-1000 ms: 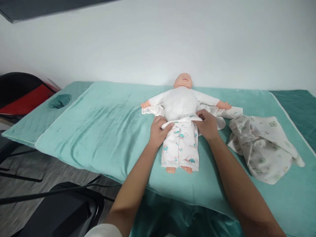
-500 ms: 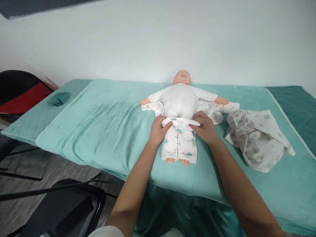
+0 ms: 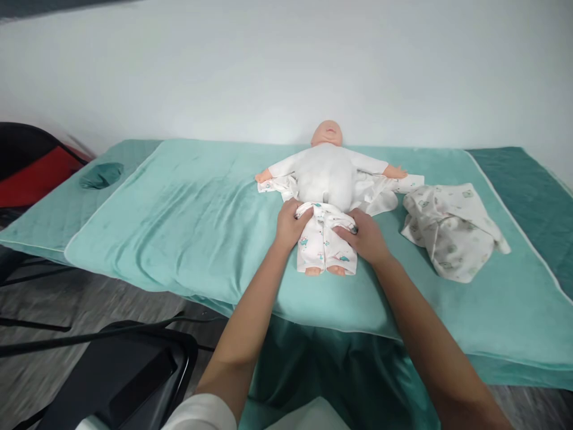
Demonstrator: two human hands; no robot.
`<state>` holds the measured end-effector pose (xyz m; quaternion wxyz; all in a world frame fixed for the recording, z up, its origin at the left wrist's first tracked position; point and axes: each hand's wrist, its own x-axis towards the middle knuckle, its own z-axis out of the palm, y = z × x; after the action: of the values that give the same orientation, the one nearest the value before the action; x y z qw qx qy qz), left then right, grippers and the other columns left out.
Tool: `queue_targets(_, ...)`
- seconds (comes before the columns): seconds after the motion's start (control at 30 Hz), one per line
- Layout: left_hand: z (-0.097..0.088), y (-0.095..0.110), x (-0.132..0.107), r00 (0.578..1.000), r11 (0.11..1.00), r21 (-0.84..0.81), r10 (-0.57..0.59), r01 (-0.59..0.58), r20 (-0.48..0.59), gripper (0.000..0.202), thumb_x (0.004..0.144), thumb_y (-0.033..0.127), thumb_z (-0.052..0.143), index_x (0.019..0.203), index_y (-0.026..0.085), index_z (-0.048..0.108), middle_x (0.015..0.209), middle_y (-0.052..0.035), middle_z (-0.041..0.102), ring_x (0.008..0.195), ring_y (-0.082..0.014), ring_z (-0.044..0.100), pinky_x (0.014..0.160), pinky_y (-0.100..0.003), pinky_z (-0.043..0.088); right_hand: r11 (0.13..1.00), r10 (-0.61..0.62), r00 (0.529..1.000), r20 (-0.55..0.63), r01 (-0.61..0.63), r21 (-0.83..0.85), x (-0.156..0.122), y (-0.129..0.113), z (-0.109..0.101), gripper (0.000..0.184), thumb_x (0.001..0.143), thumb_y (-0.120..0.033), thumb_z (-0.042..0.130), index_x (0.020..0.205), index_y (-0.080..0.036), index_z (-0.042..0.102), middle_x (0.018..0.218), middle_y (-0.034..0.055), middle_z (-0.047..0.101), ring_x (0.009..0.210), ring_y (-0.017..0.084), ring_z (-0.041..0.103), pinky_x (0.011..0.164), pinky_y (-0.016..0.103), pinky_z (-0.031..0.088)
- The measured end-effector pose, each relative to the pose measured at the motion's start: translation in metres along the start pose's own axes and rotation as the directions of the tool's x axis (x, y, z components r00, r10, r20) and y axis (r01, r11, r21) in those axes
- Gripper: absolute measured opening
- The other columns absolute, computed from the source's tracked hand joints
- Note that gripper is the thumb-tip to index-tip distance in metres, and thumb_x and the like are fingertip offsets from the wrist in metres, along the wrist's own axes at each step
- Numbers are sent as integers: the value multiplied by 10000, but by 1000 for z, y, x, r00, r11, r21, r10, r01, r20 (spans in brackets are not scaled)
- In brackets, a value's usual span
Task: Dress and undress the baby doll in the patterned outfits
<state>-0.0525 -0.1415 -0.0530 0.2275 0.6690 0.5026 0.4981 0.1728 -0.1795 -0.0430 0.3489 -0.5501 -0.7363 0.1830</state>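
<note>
A baby doll (image 3: 326, 173) with a white cloth body lies on its back, arms spread and feet toward me. White printed trousers (image 3: 325, 245) cover its legs up to the hips, and its feet stick out below the hems. My left hand (image 3: 290, 224) grips the waistband at one side, thumb on top. On the other side my right hand (image 3: 364, 234) pinches the trousers near the waist, its fingers partly hidden by cloth. Beneath the doll's back and arms a printed white shirt (image 3: 375, 194) is spread out.
A crumpled printed white cloth (image 3: 459, 233) lies right of the doll. Everything rests on a bed with a green cover (image 3: 179, 203), its far edge against a white wall (image 3: 215, 71). A black folding chair (image 3: 129, 370) stands at the lower left, a red-and-black chair (image 3: 36, 173) further left.
My right hand has shifted its hold on the waistband, which now sits flatter across the hips. The camera view has moved slightly; my left hand still grips the trousers.
</note>
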Motion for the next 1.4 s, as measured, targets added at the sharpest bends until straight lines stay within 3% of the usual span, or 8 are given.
queue_targets(0.3, -17, 23, -67, 993, 997, 57, 50, -56, 105, 365, 914, 482, 651, 696, 217, 529, 718, 2, 517, 762, -180, 510, 710, -321, 393, 997, -52, 996, -73, 47, -66, 3, 4, 4, 97, 773, -297, 518, 848, -238, 531, 863, 67, 616, 834, 258, 570, 775, 376, 421)
queue_targets(0.47, -16, 20, -71, 993, 994, 105, 7, -19, 120, 313, 900, 450, 676, 747, 212, 542, 772, 1, 536, 794, -182, 514, 726, -313, 397, 1000, -11, 999, -49, 12, 19, -9, -4, 0, 99, 774, -329, 530, 779, -230, 541, 766, 34, 600, 754, 219, 547, 713, 338, 401)
queue_targets(0.7, -15, 16, -69, 991, 997, 73, -43, 34, 128, 187, 894, 283, 627, 756, 205, 528, 811, 2, 537, 813, -170, 513, 764, -298, 410, 980, 67, 995, 69, -79, 184, -56, -26, -2, 269, 874, -445, 570, 756, -203, 573, 738, 18, 595, 714, 187, 544, 686, 318, 407)
queue_targets(0.83, -16, 16, -68, 986, 995, 22, -99, 97, 131, 191, 888, 312, 619, 762, 198, 530, 814, 1, 530, 827, -170, 521, 786, -292, 429, 963, 33, 979, 203, -85, 255, -69, -31, -10, 524, 754, -594, 758, 1073, -201, 624, 1027, 64, 657, 931, 264, 614, 811, 383, 495)
queue_targets(0.93, -24, 20, -68, 969, 987, -68, -131, 148, 211, 181, 900, 364, 617, 956, 193, 595, 949, -24, 592, 954, -188, 569, 892, -307, 464, 974, -1, 975, 221, -49, 219, -76, -31, -13, 833, 604, -593, 882, 1267, -217, 545, 1220, 109, 616, 1127, 352, 590, 966, 496, 487)
queue_targets(1.07, -41, 27, -76, 922, 991, -125, -2, 55, 387, 625, 810, 501, 751, 1318, 206, 538, 1259, -95, 552, 1225, -255, 529, 1094, -381, 420, 992, 2, 985, 170, -24, 128, -82, -31, -8, 692, 697, -528, 845, 1246, -265, 517, 1201, 118, 609, 1133, 366, 586, 989, 534, 477)
queue_targets(1.2, -44, 34, -93, 885, 993, 48, 78, -112, 459, 1091, 566, 546, 931, 1468, 205, 421, 1363, -143, 486, 1304, -321, 466, 1149, -457, 384, 996, -3, 994, 111, -7, 91, -83, -32, -1, 594, 728, -507, 798, 1178, -214, 544, 1103, 106, 626, 1054, 339, 615, 929, 490, 499)
queue_targets(1.4, -30, 42, -99, 925, 920, 337, 67, -203, 374, 706, 798, 369, 785, 1415, 205, 483, 1275, -119, 607, 1205, -302, 549, 1061, -451, 444, 994, 63, 996, 69, -69, 85, -79, -34, -1, 459, 784, -512, 719, 1102, -206, 595, 1062, 84, 675, 984, 284, 640, 901, 424, 502)
